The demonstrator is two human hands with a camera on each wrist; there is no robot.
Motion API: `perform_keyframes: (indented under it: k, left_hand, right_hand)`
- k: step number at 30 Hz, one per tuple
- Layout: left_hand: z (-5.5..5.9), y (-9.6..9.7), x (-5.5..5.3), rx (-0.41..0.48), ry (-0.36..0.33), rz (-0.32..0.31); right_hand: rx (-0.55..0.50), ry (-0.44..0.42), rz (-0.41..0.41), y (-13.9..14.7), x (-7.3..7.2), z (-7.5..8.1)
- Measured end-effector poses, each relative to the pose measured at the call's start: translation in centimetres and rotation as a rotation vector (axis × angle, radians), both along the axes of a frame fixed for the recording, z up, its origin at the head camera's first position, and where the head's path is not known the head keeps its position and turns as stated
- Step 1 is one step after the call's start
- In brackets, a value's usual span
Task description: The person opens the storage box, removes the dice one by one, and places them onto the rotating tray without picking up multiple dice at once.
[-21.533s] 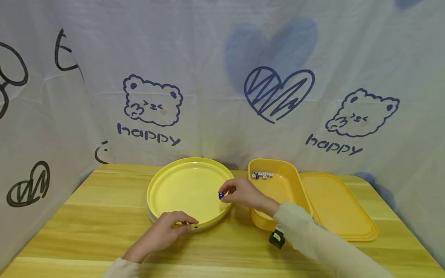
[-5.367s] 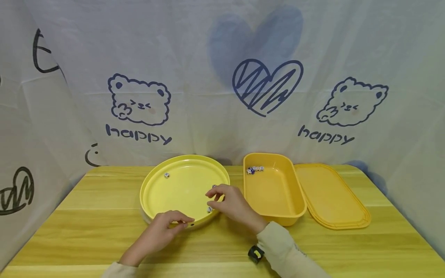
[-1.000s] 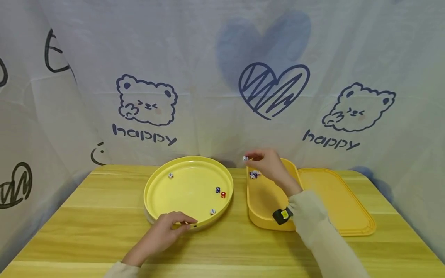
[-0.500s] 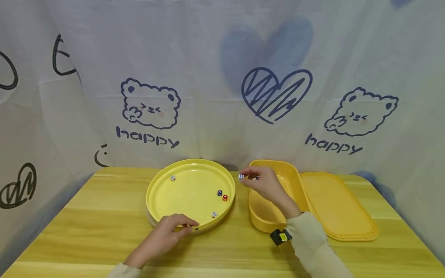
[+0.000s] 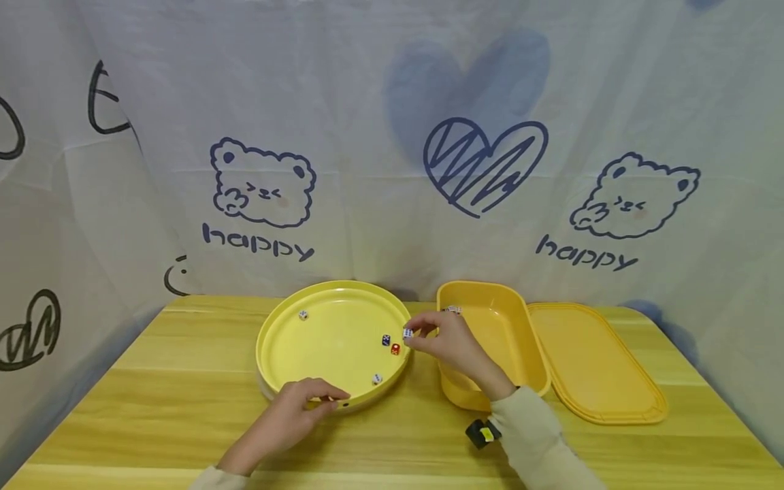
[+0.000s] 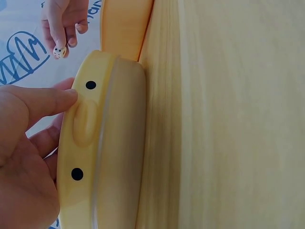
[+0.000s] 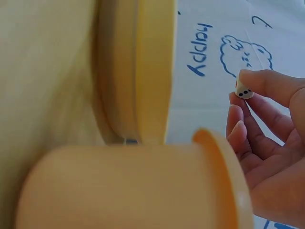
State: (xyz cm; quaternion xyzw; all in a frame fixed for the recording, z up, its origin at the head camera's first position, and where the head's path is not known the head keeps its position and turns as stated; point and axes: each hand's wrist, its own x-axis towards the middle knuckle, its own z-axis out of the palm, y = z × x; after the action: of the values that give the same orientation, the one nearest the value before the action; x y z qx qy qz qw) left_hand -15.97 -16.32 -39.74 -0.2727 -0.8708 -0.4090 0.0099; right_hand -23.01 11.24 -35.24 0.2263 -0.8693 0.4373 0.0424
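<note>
A white die (image 5: 408, 333) is pinched between the thumb and fingers of my right hand (image 5: 452, 340), over the right rim of a round yellow tray (image 5: 331, 347). The right wrist view shows black pips on that die (image 7: 244, 90). My left hand (image 5: 290, 412) grips the tray's near rim; in the left wrist view its thumb (image 6: 52, 101) presses the outer wall and the fingers go behind. Inside the tray lie a blue die (image 5: 386, 340), a red die (image 5: 395, 349) and two white dice, one far left and one near the front.
Right of the tray stands a deep orange-yellow box (image 5: 490, 340) with several dice at its far left, partly hidden by my right hand. Its flat lid (image 5: 600, 361) lies to the right of it. A printed cloth (image 5: 367, 170) hangs behind the wooden table (image 5: 153, 381).
My right hand has carried the white die from above the box leftward and down to the tray's right rim. The left hand has kept its place on the rim.
</note>
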Motion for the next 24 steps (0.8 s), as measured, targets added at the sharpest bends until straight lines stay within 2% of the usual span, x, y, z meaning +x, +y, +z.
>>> perform_keyframes:
  k: [12, 16, 24]
  left_hand:
    - [0.1, -0.1, 0.1, -0.003, 0.034, -0.001]
    - [0.1, -0.1, 0.1, -0.018, 0.044, 0.003]
    - [0.0, 0.0, 0.0, -0.015, 0.049, -0.008]
  right_hand:
    - [0.012, 0.013, 0.089, -2.4, 1.3, -1.6]
    - [0.031, 0.052, 0.123, -2.8, 1.5, -2.2]
    - [0.042, 0.063, 0.100, -2.8, 1.6, -2.6]
